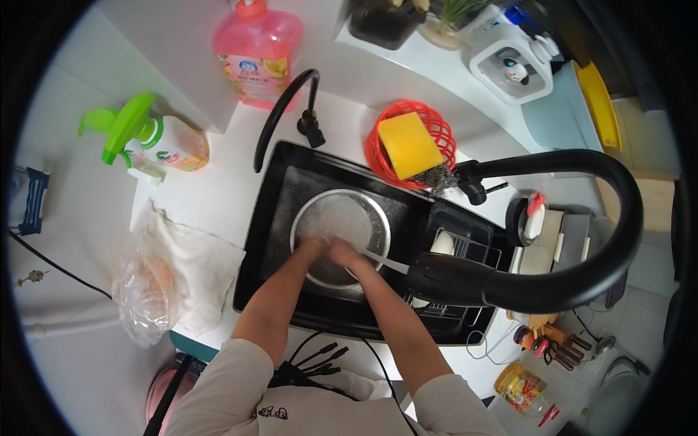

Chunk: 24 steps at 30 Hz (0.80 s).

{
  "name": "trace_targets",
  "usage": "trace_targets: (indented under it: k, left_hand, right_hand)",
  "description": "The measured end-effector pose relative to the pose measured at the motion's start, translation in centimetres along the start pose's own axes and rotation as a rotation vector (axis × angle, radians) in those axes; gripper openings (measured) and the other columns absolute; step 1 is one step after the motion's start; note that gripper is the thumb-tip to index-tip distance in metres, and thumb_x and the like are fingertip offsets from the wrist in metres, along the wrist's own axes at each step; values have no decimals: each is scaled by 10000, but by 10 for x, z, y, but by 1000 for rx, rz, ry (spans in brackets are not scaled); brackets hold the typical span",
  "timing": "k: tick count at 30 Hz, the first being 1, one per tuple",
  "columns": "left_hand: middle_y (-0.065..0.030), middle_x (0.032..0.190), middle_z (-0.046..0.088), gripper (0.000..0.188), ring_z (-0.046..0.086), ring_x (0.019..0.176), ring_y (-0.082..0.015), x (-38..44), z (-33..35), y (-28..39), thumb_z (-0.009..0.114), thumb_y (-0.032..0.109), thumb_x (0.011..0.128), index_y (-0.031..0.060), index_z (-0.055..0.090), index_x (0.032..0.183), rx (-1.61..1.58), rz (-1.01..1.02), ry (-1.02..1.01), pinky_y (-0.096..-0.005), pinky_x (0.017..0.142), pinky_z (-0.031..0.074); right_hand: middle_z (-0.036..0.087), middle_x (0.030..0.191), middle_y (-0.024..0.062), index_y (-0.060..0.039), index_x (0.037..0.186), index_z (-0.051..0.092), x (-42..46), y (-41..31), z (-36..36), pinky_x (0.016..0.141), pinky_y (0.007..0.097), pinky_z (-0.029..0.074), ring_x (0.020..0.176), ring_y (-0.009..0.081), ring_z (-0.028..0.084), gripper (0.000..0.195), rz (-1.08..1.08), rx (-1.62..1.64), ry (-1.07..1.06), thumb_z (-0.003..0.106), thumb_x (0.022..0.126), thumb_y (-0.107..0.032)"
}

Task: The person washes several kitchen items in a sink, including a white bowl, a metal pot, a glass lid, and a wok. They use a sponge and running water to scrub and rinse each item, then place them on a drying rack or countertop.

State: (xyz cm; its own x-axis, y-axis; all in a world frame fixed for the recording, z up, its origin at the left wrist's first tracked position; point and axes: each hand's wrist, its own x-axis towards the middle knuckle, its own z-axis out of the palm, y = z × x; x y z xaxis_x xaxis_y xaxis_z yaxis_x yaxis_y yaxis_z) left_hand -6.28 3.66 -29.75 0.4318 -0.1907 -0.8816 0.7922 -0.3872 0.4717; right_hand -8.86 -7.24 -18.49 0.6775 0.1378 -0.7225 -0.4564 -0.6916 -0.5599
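Observation:
Both hands are together inside a round metal basin [388, 240] in the black sink [267, 256]. My left hand [316, 248] lies close against my right hand [342, 252], and blur hides their fingers. Cloudy water [341, 212] appears to fill the basin's far side. From the black faucet's spray head [447, 279] a stream of water [386, 261] runs toward my right hand. Whether either hand holds anything cannot be made out.
Right of the basin, a wire rack [469, 245] with pale items sits in the sink. Behind stands a red plastic basket [376, 158] with a yellow sponge [410, 144] and steel wool [438, 179]. A white cloth [204, 267] and plastic bag [144, 300] lie left. A smaller black faucet [278, 111] arches over the rim.

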Motion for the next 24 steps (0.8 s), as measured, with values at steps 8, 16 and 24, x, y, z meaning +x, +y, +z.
trace_targets:
  k: [8,16,24]
  left_hand:
    - [-107,1167,529,385,509,1034,-281,-48,19,20,378,340,865,115,532,1137,1439,912,1,-388,902,388]
    - [-116,1008,596,283,573,911,-261,-21,42,-21,408,259,861,87,574,1011,-93,533,-680,-357,802,469]
    - [-156,1053,587,372,606,887,-290,-125,20,59,527,197,838,3,492,1154,-471,107,-891,-385,770,516]
  right_hand:
    - [494,1063,151,-143,1256,454,-157,-44,-22,770,285,455,933,233,550,513,-319,318,550,396,804,93]
    - [470,1115,82,-116,1301,401,-216,-35,-28,539,181,449,720,89,547,386,-183,658,543,389,917,-78]
    - [436,1160,116,-14,1270,367,-205,-24,-33,894,284,367,1021,192,464,569,-245,855,817,641,796,-168]
